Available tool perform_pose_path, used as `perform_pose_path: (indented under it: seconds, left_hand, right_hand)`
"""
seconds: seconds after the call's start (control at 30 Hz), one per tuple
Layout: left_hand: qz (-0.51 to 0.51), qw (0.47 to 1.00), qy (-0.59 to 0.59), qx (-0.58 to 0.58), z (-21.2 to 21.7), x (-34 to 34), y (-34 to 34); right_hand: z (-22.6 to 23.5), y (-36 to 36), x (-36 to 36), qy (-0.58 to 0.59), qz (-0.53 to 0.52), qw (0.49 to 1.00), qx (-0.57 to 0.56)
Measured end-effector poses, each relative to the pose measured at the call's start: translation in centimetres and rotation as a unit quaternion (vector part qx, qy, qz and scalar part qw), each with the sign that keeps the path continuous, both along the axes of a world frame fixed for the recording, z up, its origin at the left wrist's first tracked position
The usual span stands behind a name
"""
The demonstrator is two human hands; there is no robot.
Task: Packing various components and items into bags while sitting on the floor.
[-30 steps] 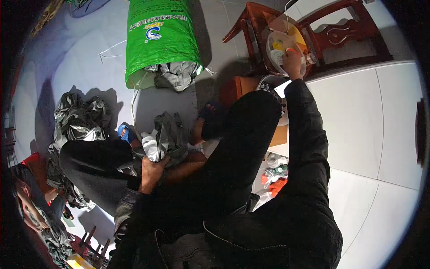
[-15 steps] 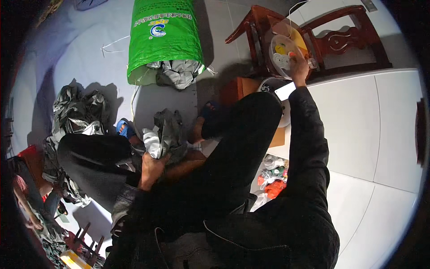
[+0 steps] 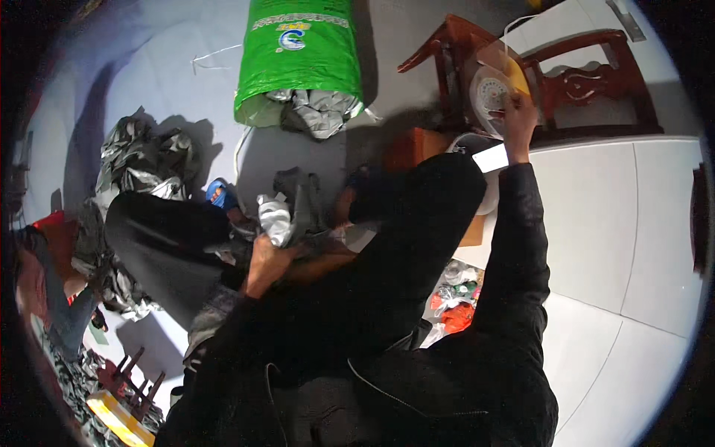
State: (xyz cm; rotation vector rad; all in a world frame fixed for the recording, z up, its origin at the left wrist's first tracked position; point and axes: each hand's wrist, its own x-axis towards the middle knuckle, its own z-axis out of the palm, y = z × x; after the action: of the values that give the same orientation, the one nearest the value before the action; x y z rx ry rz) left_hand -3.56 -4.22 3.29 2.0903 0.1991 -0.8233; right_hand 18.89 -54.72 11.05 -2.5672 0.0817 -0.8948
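My left hand [image 3: 269, 261] is closed on a bunched grey fabric piece [image 3: 298, 208] with a shiny silver side, between my knees. My right arm reaches to the far right, over a dark red wooden chair [image 3: 450, 78]. There my right hand [image 3: 520, 123] has its fingers bent together at the edge of a translucent round tub [image 3: 477, 89]. A white, patterned round thing [image 3: 491, 94] shows inside the tub. What my right fingertips hold is too small to make out. Beside them is a flat yellow piece [image 3: 517, 77].
A green woven sack [image 3: 298, 71] lies ahead, grey fabric spilling from its mouth. More dark grey fabric [image 3: 138, 160] is heaped at left. A white phone-like slab [image 3: 491, 158] lies near my right knee. Another person's arm [image 3: 33, 287] shows at far left.
The view has swung slightly left. My right hand has shifted over the tub, and the yellow and orange items seen in it before no longer show. My left hand keeps its hold on the fabric.
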Motion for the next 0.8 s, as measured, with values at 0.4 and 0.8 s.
perform_pose_path:
  seconds: [0.4,0.8]
  left_hand:
    - [-0.223,0.929,-0.294,0.016,0.0,-0.9,-0.8]
    - [-0.291,0.842,-0.446,0.085,4.9,-2.3,2.6]
  right_hand:
    - [0.5,33.3,-13.6,0.300,0.356,0.753,0.465]
    - [-6.2,33.6,-17.0,0.357,0.415,0.823,0.152]
